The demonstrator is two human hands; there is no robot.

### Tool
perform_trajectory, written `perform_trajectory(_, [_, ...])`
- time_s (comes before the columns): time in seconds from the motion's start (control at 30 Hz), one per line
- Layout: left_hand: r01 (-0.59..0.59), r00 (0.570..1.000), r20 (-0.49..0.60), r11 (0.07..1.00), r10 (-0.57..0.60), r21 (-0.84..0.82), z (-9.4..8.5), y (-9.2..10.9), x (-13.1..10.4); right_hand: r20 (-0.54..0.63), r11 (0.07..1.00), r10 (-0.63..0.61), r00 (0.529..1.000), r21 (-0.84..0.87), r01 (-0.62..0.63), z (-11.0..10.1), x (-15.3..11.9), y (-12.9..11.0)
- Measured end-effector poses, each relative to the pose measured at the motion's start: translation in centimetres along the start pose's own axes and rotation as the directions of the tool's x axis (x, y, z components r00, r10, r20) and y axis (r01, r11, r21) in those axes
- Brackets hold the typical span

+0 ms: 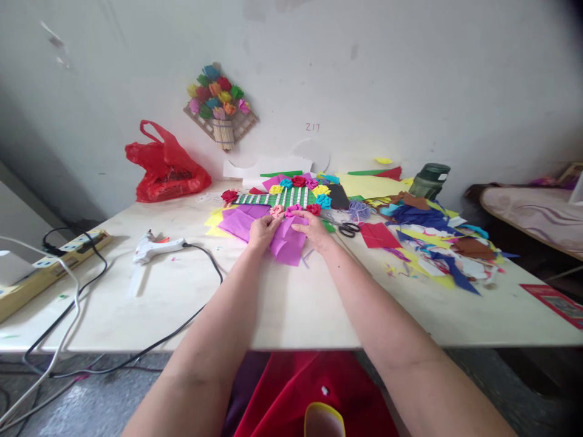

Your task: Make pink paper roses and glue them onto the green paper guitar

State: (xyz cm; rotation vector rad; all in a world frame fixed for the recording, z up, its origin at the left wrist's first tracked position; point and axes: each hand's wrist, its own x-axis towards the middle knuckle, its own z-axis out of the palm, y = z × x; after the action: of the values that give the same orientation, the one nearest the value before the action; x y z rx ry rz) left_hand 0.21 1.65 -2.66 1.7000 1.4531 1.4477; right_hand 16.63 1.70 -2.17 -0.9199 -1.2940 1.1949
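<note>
Near the middle of the table, my left hand (pixel 263 232) pinches the left edge of a sheet of purple crepe-like paper (pixel 286 249). On its opposite side my right hand (pixel 317 233) grips the same sheet, thumb and fingers closed on the edge. The sheet hangs between both hands, slightly creased. More purple paper (pixel 241 221) lies flat to the left, over yellow sheets (pixel 217 220). Just beyond my hands is a green and white woven piece (pixel 291 197) ringed with red, yellow, blue and pink paper flowers (pixel 298 181).
A white glue gun (pixel 159 246) with a trailing black cord lies left, by a power strip (pixel 73 255). Scissors (pixel 349 229), a red paper piece (pixel 380 235) and a heap of coloured scraps (pixel 437 237) lie right. Behind stand a red plastic bag (pixel 166 167) and a dark green bottle (pixel 430 181).
</note>
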Motion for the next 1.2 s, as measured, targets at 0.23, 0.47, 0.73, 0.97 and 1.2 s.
perform_trajectory(0.23, [-0.017,0.996,0.088,1.000,0.016,0.013,0.04,0.04,-0.16,0.111,0.981,-0.133,0.985,-0.124,0.146,-0.34,-0.01,-0.53])
perform_trajectory(0.47, [0.008,0.988,0.156,0.997,0.003,-0.072,-0.03,0.28,-0.39,0.056,0.968,-0.094,0.994,-0.227,0.105,-0.25,0.05,-0.55])
perform_trajectory(0.73, [0.067,0.981,0.191,0.988,-0.039,-0.142,-0.07,0.93,-0.71,0.024,0.966,-0.081,0.996,-0.245,0.084,-0.27,0.12,-0.35])
perform_trajectory(0.97, [0.059,0.980,0.196,0.991,-0.034,-0.124,-0.12,0.76,-0.62,0.016,0.977,-0.086,0.996,-0.194,0.087,-0.22,0.31,0.11])
perform_trajectory(1.2, [0.045,0.976,0.216,0.990,-0.015,-0.134,-0.14,0.91,-0.59,-0.004,0.989,-0.076,0.997,-0.125,0.075,0.05,-0.01,-0.32])
